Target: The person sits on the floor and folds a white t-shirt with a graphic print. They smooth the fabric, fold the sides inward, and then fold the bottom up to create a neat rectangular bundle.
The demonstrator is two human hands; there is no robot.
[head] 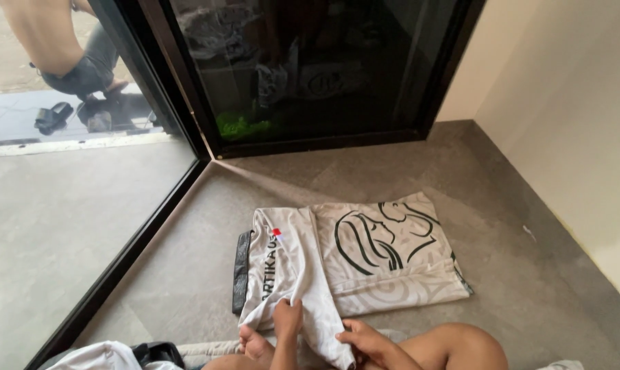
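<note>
Both hands, left hand (287,318) and right hand (362,340), pinch white jersey (303,264).

I count one white jersey (337,264) near me, two black sandals (53,116) far left, and another person (63,41) there.

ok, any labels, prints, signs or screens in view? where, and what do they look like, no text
Lettering strip: black print running along the folded white garment on the floor, above the left hand.
Small patch: red and blue, at the top of that strip.
Line drawing: large black curved graphic on the garment's right panel.
No packages, signs or screens. Right hand pinches the lower hem.
</note>
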